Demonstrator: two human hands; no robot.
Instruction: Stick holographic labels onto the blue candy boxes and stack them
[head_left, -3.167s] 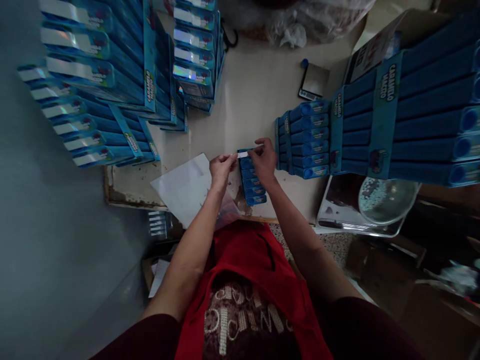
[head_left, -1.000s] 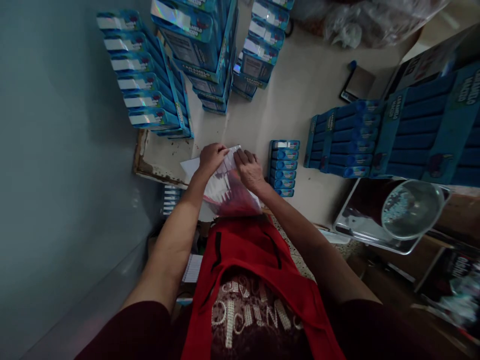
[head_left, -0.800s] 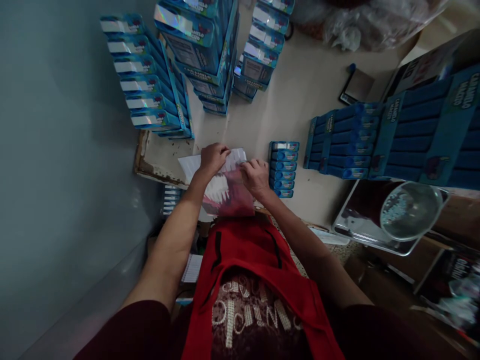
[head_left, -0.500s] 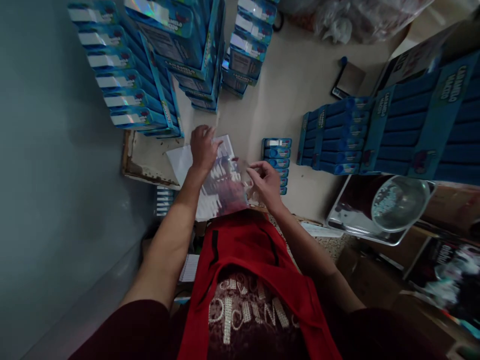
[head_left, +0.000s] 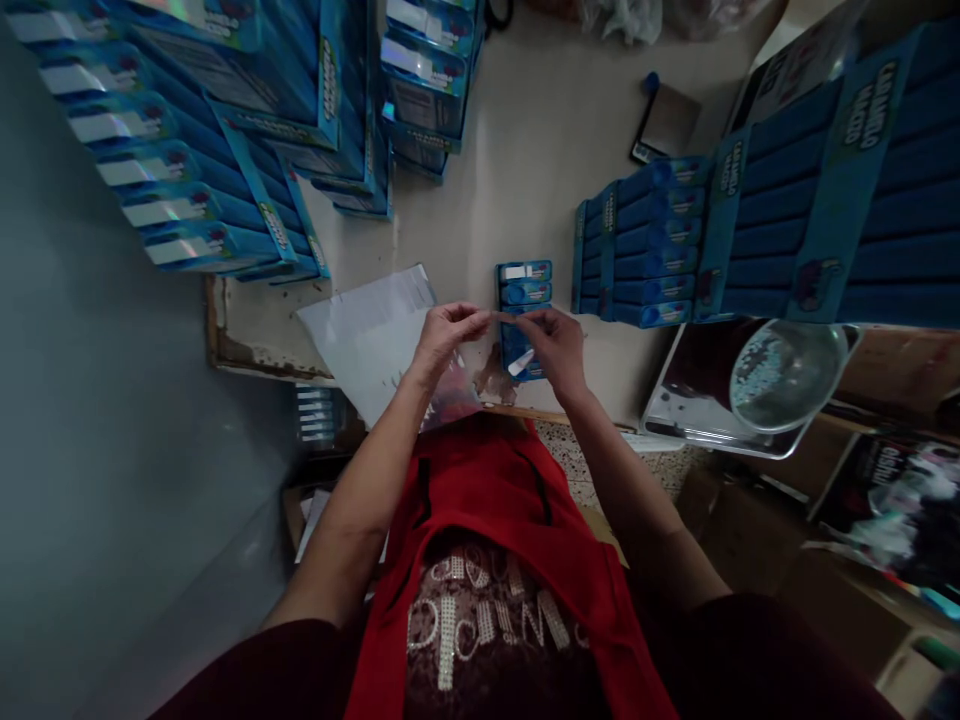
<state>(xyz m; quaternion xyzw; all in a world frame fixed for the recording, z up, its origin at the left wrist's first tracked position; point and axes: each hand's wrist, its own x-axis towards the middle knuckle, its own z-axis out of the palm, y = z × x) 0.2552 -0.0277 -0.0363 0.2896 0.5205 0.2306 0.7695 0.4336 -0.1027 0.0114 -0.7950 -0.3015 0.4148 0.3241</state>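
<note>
My left hand (head_left: 448, 338) and my right hand (head_left: 556, 350) meet with fingertips pinched together over a short row of small blue boxes (head_left: 523, 293). A thin, small label is stretched between the fingertips, its outline hard to make out. Just under my right fingers a slanted white strip (head_left: 520, 363) shows, seemingly part of it. To the left of my hands lies a glossy whitish sheet (head_left: 367, 325) at the table's front edge, partly covered by my left forearm. On the row's farthest box there is a white label; my hands hide part of the row.
Blue box stacks stand at the left (head_left: 169, 180), at the back (head_left: 424, 80) and at the right (head_left: 645, 245). A metal tray (head_left: 664, 410) with a bowl (head_left: 829, 375) of small pale pieces sits at the right. A small scale (head_left: 670, 118) lies farther back on the table (head_left: 525, 170).
My left hand has left the sheet and moved right to meet my right hand above the small boxes. The sheet lies more exposed, and the whole view has shifted slightly.
</note>
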